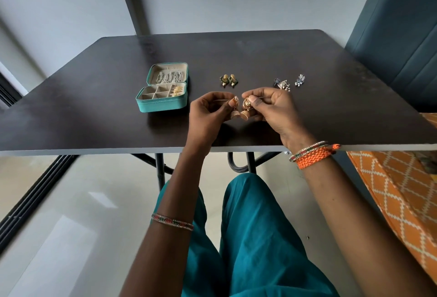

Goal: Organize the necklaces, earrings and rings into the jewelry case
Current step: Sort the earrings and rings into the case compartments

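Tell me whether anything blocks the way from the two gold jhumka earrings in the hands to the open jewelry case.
Nothing visible does. The left hand and right hand each hold a gold jhumka earring above bare table. The jewelry case lies open to the left, and the green-gold earrings sit farther back, off that path.

Silver earrings (pixel 282 84) partly hidden behind right hand (pixel 272 110); case (pixel 163 105) contents too small to identify.

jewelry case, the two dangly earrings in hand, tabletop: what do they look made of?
Jewelry case: teal fabric or faux leather, going by the stitched edge; the beige lining looks like velvet.
Earrings, one pinched in the left hand, one in the right hand: gold-tone metal with a filigree look, bell-shaped drops; plating or solid, can't tell.
Table: dark matte laminate or wood veneer, faint sheen.
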The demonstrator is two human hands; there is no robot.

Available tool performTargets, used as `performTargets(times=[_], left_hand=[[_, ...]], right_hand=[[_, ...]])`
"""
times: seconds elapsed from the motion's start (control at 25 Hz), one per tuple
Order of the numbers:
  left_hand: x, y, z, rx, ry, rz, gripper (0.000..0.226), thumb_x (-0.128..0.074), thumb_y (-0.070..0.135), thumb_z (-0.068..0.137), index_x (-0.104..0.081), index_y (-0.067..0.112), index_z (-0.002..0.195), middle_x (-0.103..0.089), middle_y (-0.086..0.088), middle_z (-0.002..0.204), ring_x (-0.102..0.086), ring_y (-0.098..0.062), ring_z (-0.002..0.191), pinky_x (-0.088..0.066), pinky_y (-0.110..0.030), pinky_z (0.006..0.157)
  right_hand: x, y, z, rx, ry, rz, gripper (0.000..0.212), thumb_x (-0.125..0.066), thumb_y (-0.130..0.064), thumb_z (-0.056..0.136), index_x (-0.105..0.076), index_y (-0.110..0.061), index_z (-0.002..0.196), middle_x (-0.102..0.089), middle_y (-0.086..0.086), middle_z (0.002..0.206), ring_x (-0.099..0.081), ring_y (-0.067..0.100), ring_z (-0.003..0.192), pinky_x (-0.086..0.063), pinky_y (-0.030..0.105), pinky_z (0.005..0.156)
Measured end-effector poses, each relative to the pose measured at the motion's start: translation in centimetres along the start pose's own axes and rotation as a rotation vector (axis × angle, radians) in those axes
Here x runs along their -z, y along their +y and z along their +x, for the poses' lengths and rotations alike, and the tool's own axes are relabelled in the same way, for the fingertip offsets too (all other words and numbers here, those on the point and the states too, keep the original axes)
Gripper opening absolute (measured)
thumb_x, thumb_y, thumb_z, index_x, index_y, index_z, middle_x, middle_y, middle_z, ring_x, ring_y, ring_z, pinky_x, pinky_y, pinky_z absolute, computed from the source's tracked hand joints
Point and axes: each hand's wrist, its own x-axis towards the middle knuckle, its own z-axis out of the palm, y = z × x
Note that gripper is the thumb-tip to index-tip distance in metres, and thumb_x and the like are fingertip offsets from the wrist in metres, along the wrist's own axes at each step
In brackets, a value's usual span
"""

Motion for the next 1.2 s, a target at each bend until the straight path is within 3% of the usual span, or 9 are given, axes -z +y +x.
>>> performTargets(times=[0.24, 0.68, 1.0, 1.12, 1.2], left_hand=[[-0.4, -0.7, 0.5, -0.001, 0.061, 0.306, 0.027, -0.070, 0.009, 0.083, -0.064, 0.015, 0.109, -0.073, -0.007, 0.088, -0.071, -0.017, 0.079, -0.059, -0.037, 0.075], [-0.2, -0.2, 1.3, 0.018, 0.075, 0.427, 0.023, -0.076, 0.016, 0.078, -0.067, 0.016, 0.100, -0.072, -0.006, 0.084, -0.070, -0.016, 0.073, -0.060, -0.031, 0.070], [-0.4, 0.3, 2.2, 0.042, 0.024, 0.515, 0.018, -0.074, 0.014, 0.080, -0.068, 0.011, 0.097, -0.070, -0.009, 0.081, -0.067, -0.013, 0.061, -0.060, -0.029, 0.060], [-0.5, 0.4, 2.6, 0.058, 0.003, 0.527, 0.014, -0.071, 0.012, 0.082, -0.068, 0.008, 0.095, -0.070, -0.008, 0.079, -0.064, -0.009, 0.053, -0.059, -0.028, 0.054], [-0.4, 0.3, 2.6, 0.058, -0.001, 0.526, 0.011, -0.071, 0.013, 0.083, -0.068, 0.009, 0.093, -0.069, -0.005, 0.078, -0.061, -0.003, 0.048, -0.054, -0.019, 0.048]], right_hand=[[-0.1, 1.1, 0.9, 0.066, 0.013, -0.220, 0.016, -0.057, -0.011, 0.092, -0.069, -0.021, 0.089, -0.071, -0.002, 0.082, -0.061, 0.004, 0.068, -0.042, 0.013, 0.045], [-0.2, 1.7, 2.4, 0.038, 0.038, -0.355, 0.014, -0.061, -0.019, 0.090, -0.073, -0.017, 0.097, -0.073, 0.000, 0.087, -0.066, 0.008, 0.076, -0.039, 0.012, 0.040], [-0.3, 2.3, 2.4, 0.180, 0.104, -0.517, 0.012, -0.063, -0.023, 0.088, -0.074, -0.021, 0.094, -0.074, -0.003, 0.088, -0.068, 0.010, 0.084, -0.057, 0.035, 0.074], [-0.5, 2.2, 2.5, 0.209, 0.107, -0.582, 0.012, -0.063, -0.024, 0.088, -0.074, -0.022, 0.094, -0.073, -0.002, 0.087, -0.067, 0.013, 0.082, -0.055, 0.035, 0.072], [-0.6, 2.2, 2.4, 0.213, 0.111, -0.605, 0.012, -0.063, -0.025, 0.088, -0.074, -0.023, 0.093, -0.072, -0.003, 0.085, -0.065, 0.012, 0.078, -0.055, 0.032, 0.069]])
